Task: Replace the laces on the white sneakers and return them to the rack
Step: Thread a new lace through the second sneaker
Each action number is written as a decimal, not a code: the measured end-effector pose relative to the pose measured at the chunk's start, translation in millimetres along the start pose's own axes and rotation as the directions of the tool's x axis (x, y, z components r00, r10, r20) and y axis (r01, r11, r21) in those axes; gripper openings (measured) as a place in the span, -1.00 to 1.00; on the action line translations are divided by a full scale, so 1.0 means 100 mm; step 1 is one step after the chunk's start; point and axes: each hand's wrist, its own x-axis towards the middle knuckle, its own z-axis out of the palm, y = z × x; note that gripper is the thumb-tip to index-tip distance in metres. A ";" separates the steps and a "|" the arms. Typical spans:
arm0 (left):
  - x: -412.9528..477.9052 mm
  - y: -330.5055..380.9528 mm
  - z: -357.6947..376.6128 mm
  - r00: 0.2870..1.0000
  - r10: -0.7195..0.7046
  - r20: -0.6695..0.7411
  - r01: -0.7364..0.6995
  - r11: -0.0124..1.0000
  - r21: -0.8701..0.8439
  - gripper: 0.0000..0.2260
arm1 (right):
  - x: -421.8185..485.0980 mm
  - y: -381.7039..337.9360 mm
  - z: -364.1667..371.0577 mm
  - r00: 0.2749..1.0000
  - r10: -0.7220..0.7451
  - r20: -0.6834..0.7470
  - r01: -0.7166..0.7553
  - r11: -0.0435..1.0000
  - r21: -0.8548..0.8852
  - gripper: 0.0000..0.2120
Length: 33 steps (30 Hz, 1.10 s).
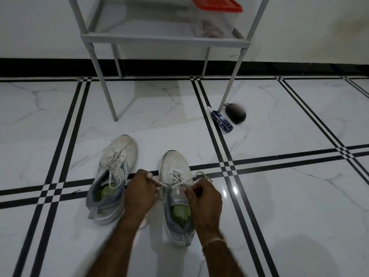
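Our left hand [140,186] pinches 1 end of the white lace [159,183], and our right hand [205,196] pinches the other side near the tongue. Both pull outward, we judge to draw the lacing snug or to start a knot; the blur keeps us from telling which. We face the grey rack [159,37] across the marble-tiled floor [299,116], so the trip back with the shoes is short. The 2 sneakers lie side by side between us and it: the right sneaker [173,162] under our hands, the left sneaker [119,154] just beside it, its lace threaded but loose. Each has its long axis running away from us, toe toward the rack and heel nearest, which puts the eyelets within easy reach.
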 end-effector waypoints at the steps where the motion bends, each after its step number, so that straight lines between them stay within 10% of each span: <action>1: 0.07 0.13 -0.09 0.998 -0.048 -0.031 0.043 0.987 -0.156 -0.79 | 0.01 0.01 -0.01 1.000 0.008 -0.004 -0.008 1.000 -0.001 -0.81; 4: 0.12 0.50 -0.34 0.989 -0.137 0.047 0.136 0.765 -0.629 -0.79 | 0.03 0.04 -0.01 1.000 0.028 -0.011 -0.028 1.000 -0.007 -0.81; 7: -0.01 0.36 -0.36 0.970 0.243 0.020 -0.242 0.969 -0.047 -0.84 | 0.03 0.02 -0.01 1.000 0.017 -0.008 -0.017 1.000 -0.013 -0.80; 10: -0.10 -0.09 -0.25 0.846 0.379 0.375 -0.517 0.758 0.399 -0.85 | 0.06 -0.02 -0.01 1.000 0.010 -0.005 -0.010 1.000 -0.016 -0.80; 12: -0.09 -0.15 -0.14 0.847 0.356 0.395 -0.505 0.768 0.393 -0.76 | 0.07 -0.01 -0.03 1.000 0.020 0.000 -0.020 1.000 -0.017 -0.80; 14: -0.05 0.07 -0.11 0.952 0.198 0.232 -0.175 0.978 -0.116 -0.71 | 0.08 0.00 -0.04 1.000 0.025 0.008 -0.025 1.000 -0.012 -0.80; 16: -0.01 0.38 -0.22 0.973 0.011 0.229 0.168 0.645 -0.746 -0.64 | 0.09 0.01 -0.05 0.999 0.033 0.012 -0.033 0.999 -0.005 -0.80; 17: 0.03 0.46 -0.31 0.979 -0.028 0.202 0.190 0.480 -0.857 -0.66 | 0.09 0.00 -0.04 0.999 0.035 0.014 -0.035 0.999 -0.002 -0.80; 18: 0.04 0.51 -0.35 0.991 -0.041 0.131 0.133 0.523 -0.842 -0.69 | 0.09 0.00 -0.04 0.999 0.038 0.014 -0.038 0.999 0.004 -0.79; 20: 0.03 0.40 -0.40 0.986 0.164 -0.012 -0.158 0.932 -0.327 -0.77 | 0.10 -0.01 -0.03 0.999 0.038 0.017 -0.038 0.999 0.007 -0.79; 22: -0.02 0.08 -0.33 0.901 0.384 0.200 -0.431 0.844 0.320 -0.85 | 0.11 -0.02 -0.02 0.999 0.042 0.020 -0.042 0.999 -0.006 -0.79; 24: -0.04 -0.13 -0.22 0.829 0.390 0.401 -0.554 0.671 0.493 -0.82 | 0.12 -0.01 0.00 0.999 0.042 0.024 -0.042 0.999 -0.017 -0.79; 27: -0.05 -0.06 -0.10 0.941 0.208 0.265 -0.218 0.976 0.009 -0.72 | 0.13 0.00 -0.03 0.998 0.034 0.059 -0.033 0.999 -0.017 -0.83; 28: -0.03 0.03 -0.09 0.968 0.027 0.250 0.069 0.928 -0.367 -0.72 | 0.13 -0.01 -0.04 0.997 0.035 0.067 -0.035 0.999 -0.012 -0.84; 30: 0.06 0.12 -0.13 0.953 -0.163 0.255 0.303 0.519 -0.799 -0.73 | 0.14 -0.03 -0.04 0.997 0.047 0.065 -0.046 0.999 -0.005 -0.82; 31: 0.08 0.11 -0.14 0.952 -0.190 0.240 0.303 0.471 -0.829 -0.73 | 0.14 -0.03 -0.04 0.996 0.055 0.064 -0.055 0.999 -0.004 -0.81; 33: 0.04 0.05 -0.17 0.994 -0.087 0.061 0.106 0.832 -0.544 -0.73 | 0.14 -0.04 -0.03 0.996 0.063 0.065 -0.063 0.998 0.000 -0.80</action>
